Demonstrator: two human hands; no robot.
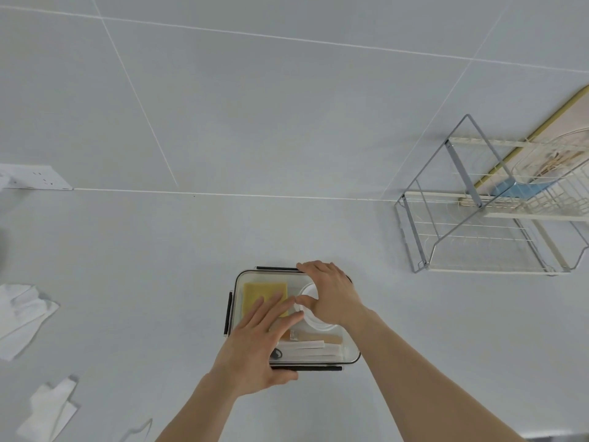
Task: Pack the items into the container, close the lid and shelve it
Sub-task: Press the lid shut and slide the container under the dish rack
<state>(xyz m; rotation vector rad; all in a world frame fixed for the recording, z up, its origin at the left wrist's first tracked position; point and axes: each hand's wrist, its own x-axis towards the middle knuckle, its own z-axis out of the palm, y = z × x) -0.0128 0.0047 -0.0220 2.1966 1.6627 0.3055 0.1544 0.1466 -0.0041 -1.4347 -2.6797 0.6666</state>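
Note:
A clear rectangular container (349, 354) with black clip latches sits on the white counter at bottom centre, its transparent lid on top. Through the lid I see a yellow sponge (263, 293), a round white dish (314, 323), a small wooden-handled brush (331, 339) and white strips (306, 346). My left hand (258, 346) lies flat on the lid's near left part, fingers spread, thumb by the front latch. My right hand (331, 295) rests palm down over the far right part, fingers reaching the back edge.
A two-tier wire rack (478, 224) stands to the right against the tiled wall, holding a wire basket and a blue item. A wall socket (35, 178) is at left. Crumpled white paper pieces (22, 314) lie on the counter's left side.

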